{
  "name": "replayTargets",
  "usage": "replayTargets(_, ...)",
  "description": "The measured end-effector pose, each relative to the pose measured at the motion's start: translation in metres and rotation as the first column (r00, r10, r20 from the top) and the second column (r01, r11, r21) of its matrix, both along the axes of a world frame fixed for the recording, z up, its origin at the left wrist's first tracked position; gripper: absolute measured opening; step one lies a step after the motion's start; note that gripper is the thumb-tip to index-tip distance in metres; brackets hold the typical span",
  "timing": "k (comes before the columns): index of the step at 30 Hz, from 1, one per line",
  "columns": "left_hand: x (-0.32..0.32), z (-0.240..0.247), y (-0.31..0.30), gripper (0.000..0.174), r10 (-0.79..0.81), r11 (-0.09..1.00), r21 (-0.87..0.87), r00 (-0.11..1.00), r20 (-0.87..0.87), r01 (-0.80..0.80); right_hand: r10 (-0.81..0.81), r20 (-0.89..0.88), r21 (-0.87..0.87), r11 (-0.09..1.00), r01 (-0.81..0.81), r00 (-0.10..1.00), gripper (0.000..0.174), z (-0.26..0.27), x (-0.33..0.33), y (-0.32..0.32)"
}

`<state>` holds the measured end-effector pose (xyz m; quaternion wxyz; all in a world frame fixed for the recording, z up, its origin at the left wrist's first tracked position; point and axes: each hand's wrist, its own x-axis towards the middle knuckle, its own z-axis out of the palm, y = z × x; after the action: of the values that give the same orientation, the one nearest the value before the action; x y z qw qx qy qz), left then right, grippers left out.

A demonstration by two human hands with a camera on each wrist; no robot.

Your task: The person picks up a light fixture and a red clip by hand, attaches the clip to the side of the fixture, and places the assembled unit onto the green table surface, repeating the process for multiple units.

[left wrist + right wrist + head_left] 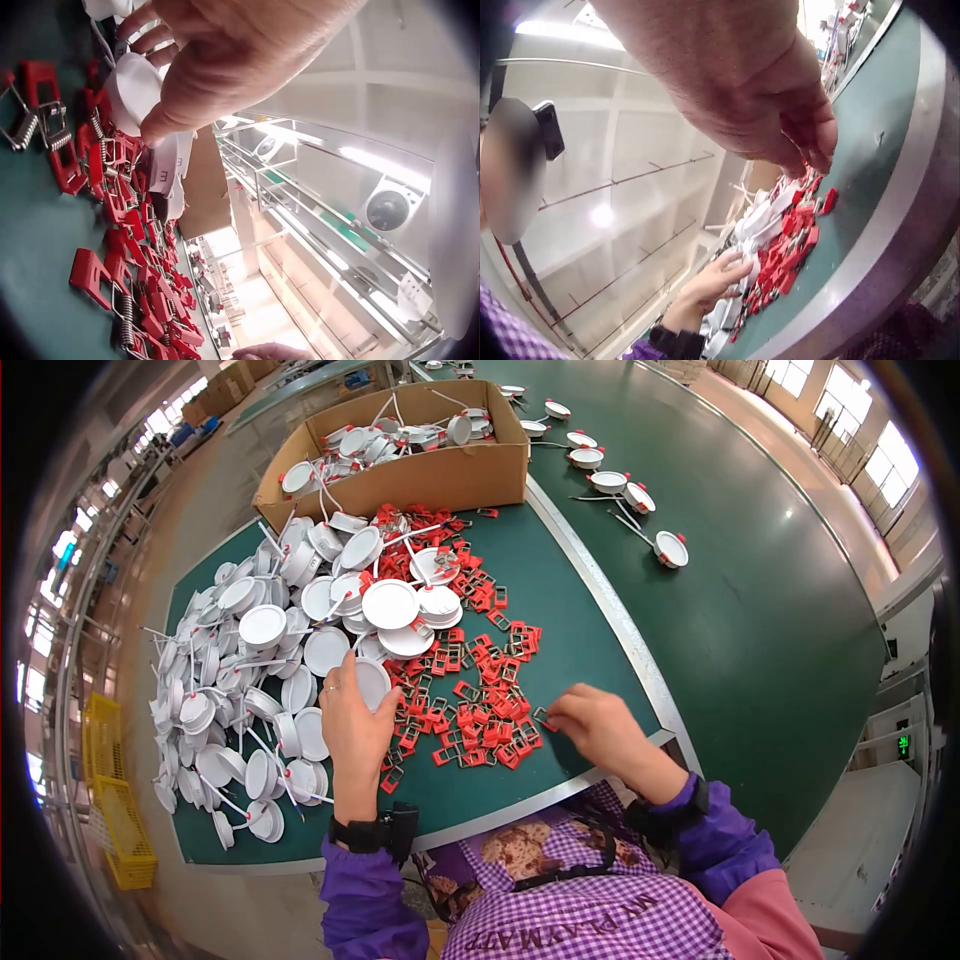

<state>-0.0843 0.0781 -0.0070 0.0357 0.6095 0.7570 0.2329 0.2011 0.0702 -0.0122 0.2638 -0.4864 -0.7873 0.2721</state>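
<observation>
My left hand (355, 730) is at the near edge of a pile of white round downlights, its thumb and fingers about the rim of one downlight (373, 684). In the left wrist view the thumb lies along that white disc (135, 94), with the other fingers behind it. To the right, my right hand (605, 730) has thumb and fingertips together at a red spring clip (544, 718) with a metal wire part, pinching it at the edge of the clip heap (490, 710). Beneath the right fingertips, red clips (799, 232) show in the right wrist view.
Many downlights with white cables (240, 650) cover the table's left side. A cardboard box (400, 485) of more downlights stands at the back. Beyond the metal table edge (610, 600), a green conveyor belt (760, 620) carries a row of downlights with red clips (670, 549).
</observation>
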Motion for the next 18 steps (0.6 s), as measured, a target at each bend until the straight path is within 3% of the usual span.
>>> replayTargets(5,-0.004,0.002,0.002,0.070,0.022,0.999,-0.032,0.999,0.040,-0.021,0.066,0.355,0.070,0.993,-0.096,0.933,0.011,-0.003,-0.012,-0.008)
replayTargets(8,-0.012,0.005,-0.009,0.064,0.004,0.996,0.094,0.995,0.103,-0.013,0.106,0.423,0.049,0.989,-0.140,0.900,0.011,0.008,-0.008,-0.010)
replayTargets(9,-0.016,0.006,-0.014,0.061,-0.006,0.996,0.086,0.893,0.450,-0.037,0.102,0.424,0.048,0.990,-0.135,0.900,0.011,0.007,-0.006,-0.011)
replayTargets(10,-0.018,0.009,-0.019,0.058,-0.012,0.996,0.070,0.674,0.738,-0.059,0.104,0.424,0.059,0.988,-0.141,0.900,0.011,0.004,-0.004,-0.011)
replayTargets(11,-0.018,0.019,-0.028,0.050,-0.007,0.999,0.033,0.548,0.836,-0.038,0.108,0.420,0.071,0.986,-0.151,0.901,0.010,0.002,-0.003,-0.011)
replayTargets(12,-0.019,0.024,-0.035,0.050,-0.002,0.999,0.032,0.557,0.831,-0.044,0.114,0.410,0.071,0.985,-0.157,0.905,0.010,0.002,-0.005,-0.011)
replayTargets(15,-0.024,0.030,-0.056,0.043,-0.006,0.997,0.012,0.072,0.997,-0.080,0.042,0.493,0.123,0.985,-0.118,0.869,0.009,0.006,-0.011,-0.013)
replayTargets(18,-0.019,0.028,-0.069,0.055,-0.062,0.998,0.057,-0.426,0.902,-0.026,-0.009,0.556,0.135,0.988,-0.079,0.831,0.008,0.002,-0.015,-0.013)
